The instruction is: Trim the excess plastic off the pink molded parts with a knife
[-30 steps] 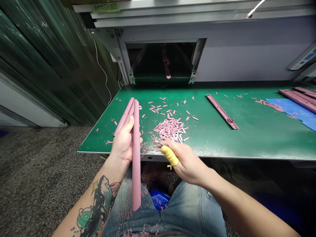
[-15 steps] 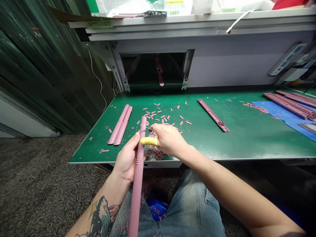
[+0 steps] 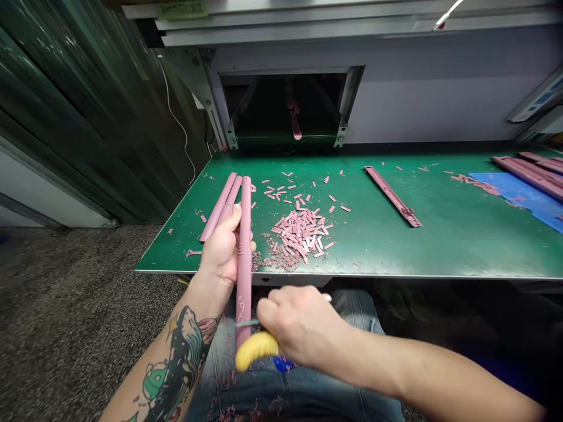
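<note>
right hand (image 3: 303, 325) | down from table edge (image 3: 373, 275) | small blade (image 3: 247, 322) now on lower pink rod (image 3: 243, 302)

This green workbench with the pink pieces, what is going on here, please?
A person is working with bare hands at a green-topped workbench. The left hand grips a long pink rod, and the right hand, with a yellow finger cover, holds a thin metal tool across the rod. Two more long pink rods lie behind the left hand, near a heap of small pink cut pieces on the bench.
</note>
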`<state>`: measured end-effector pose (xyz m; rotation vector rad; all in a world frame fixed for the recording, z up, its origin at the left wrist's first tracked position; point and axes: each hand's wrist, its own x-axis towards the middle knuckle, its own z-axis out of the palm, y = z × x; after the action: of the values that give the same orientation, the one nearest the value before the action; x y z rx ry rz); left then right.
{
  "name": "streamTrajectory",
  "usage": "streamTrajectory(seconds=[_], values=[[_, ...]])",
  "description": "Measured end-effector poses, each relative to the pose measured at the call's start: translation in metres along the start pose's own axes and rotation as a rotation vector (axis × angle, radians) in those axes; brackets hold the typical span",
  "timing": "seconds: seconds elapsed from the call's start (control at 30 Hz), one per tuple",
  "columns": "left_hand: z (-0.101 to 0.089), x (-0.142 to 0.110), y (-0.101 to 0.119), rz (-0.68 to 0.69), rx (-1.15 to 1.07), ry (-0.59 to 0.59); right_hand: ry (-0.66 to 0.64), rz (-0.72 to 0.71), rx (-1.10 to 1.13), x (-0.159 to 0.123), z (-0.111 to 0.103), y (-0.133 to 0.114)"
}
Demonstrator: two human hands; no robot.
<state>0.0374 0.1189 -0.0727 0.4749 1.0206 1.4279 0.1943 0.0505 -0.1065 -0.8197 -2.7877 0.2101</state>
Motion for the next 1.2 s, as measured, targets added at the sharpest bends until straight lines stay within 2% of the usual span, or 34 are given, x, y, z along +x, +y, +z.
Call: streamTrajectory(seconds=[0.13,0.23,0.3,0.47,0.63,0.8,1.0,1.2], values=[[-0.002,0.007,0.011,0.053,-0.013,-0.006,-0.133,-0.139,0.050,-0.023,0.011,-0.022],[-0.003,0.006,0.016,0.070,-0.012,-0.033,-0.161,-0.142,0.148,-0.029,0.015,-0.019],[-0.004,0.005,0.016,0.085,-0.003,-0.046,-0.081,-0.049,0.244,-0.026,0.012,-0.008],[-0.009,0.001,0.007,0.110,0.043,-0.028,0.213,0.171,0.442,-0.004,-0.004,0.033],[-0.013,-0.020,-0.018,0.039,0.103,-0.026,0.365,0.258,0.324,0.023,-0.017,0.064],[-0.016,-0.048,-0.041,-0.050,0.070,-0.079,0.333,0.305,0.092,0.041,-0.039,0.080],[-0.013,-0.054,-0.050,-0.049,-0.083,-0.071,0.254,0.299,-0.082,0.040,-0.053,0.079],[-0.005,-0.048,-0.043,-0.023,-0.086,-0.084,0.228,0.224,-0.090,0.029,-0.045,0.060]])
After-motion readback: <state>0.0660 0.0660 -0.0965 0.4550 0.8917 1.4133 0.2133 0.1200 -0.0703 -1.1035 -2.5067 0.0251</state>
